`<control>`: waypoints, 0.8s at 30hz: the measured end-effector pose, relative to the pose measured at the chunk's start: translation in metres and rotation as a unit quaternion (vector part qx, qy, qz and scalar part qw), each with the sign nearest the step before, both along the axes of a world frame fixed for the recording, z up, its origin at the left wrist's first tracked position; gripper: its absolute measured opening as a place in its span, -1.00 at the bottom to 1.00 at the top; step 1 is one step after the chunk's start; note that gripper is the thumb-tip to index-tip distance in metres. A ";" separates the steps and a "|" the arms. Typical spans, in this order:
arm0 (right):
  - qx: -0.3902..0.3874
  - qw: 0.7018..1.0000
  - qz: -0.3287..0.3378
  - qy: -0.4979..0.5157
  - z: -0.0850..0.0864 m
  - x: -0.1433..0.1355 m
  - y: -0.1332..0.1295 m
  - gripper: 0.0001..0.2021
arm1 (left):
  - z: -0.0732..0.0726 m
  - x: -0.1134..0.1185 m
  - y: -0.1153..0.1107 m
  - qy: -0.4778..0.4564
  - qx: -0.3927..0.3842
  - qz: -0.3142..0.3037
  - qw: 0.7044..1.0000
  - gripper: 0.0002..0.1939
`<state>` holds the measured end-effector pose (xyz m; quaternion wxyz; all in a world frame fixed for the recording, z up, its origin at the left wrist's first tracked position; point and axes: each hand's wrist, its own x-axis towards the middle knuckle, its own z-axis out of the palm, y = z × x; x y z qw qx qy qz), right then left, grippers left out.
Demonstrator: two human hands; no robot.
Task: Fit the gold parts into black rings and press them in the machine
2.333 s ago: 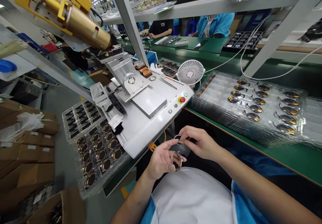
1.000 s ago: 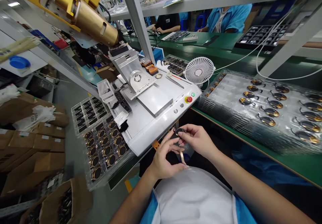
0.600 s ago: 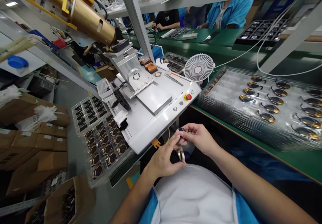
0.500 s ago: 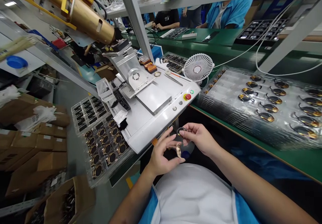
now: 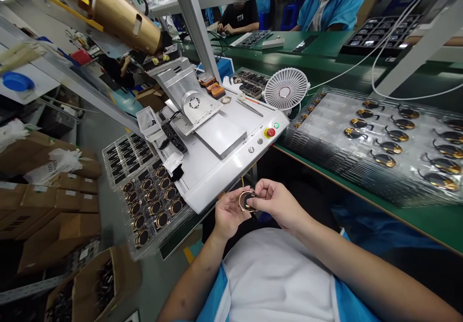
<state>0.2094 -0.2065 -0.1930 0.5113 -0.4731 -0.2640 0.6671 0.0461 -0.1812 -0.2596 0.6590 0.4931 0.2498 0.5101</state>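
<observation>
Just above my lap, my left hand (image 5: pixel 229 212) holds a gold ring-shaped watch case (image 5: pixel 241 207) by its edge. A round black watch display (image 5: pixel 249 199) lies in or against the ring, and I cannot tell whether it is fully seated. My right hand (image 5: pixel 275 199) pinches the display's right side, with the thumb across its face. The fingertips of both hands hide parts of the two pieces. The white machine base (image 5: pixel 206 196) is just beyond my hands.
At left, a clear tray (image 5: pixel 132 245) carries gold-rimmed round parts. On the right is a stack of clear trays (image 5: pixel 333 153) with round parts and flex tails. A metal fixture (image 5: pixel 197 102), a red button (image 5: pixel 270 132), tweezers (image 5: pixel 249 107) and a white fan (image 5: pixel 285 90) are ahead.
My hands have come together. The gold ring has turned from edge-on to face up, and the black display, held apart before, is now at the ring.
</observation>
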 end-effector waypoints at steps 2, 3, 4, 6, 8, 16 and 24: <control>0.020 1.000 -0.011 -0.015 0.003 -0.003 -0.001 -0.59 | -0.002 -0.001 -0.001 0.003 0.001 0.006 1.000 -0.44; 0.029 0.999 -0.014 -0.024 0.005 -0.004 -0.001 -0.61 | -0.002 -0.001 -0.002 0.002 0.003 0.009 1.000 -0.45; 0.036 0.999 -0.014 -0.034 0.006 -0.005 -0.002 -0.63 | -0.003 -0.001 -0.002 0.000 0.005 0.011 1.000 -0.45; 0.046 0.998 -0.013 -0.051 0.009 -0.007 -0.003 -0.66 | -0.003 -0.001 -0.003 -0.001 0.009 0.016 1.000 -0.45; 0.052 0.997 -0.011 -0.059 0.010 -0.009 -0.003 -0.67 | -0.004 -0.001 -0.002 0.001 0.012 0.021 1.000 -0.45; 0.055 0.997 -0.001 -0.055 0.007 -0.011 -0.005 -0.67 | -0.005 -0.003 -0.004 -0.010 0.029 0.021 0.999 -0.45; 0.047 0.998 0.006 -0.051 0.004 -0.012 -0.003 -0.64 | -0.009 -0.003 -0.004 -0.002 0.024 0.041 0.999 -0.42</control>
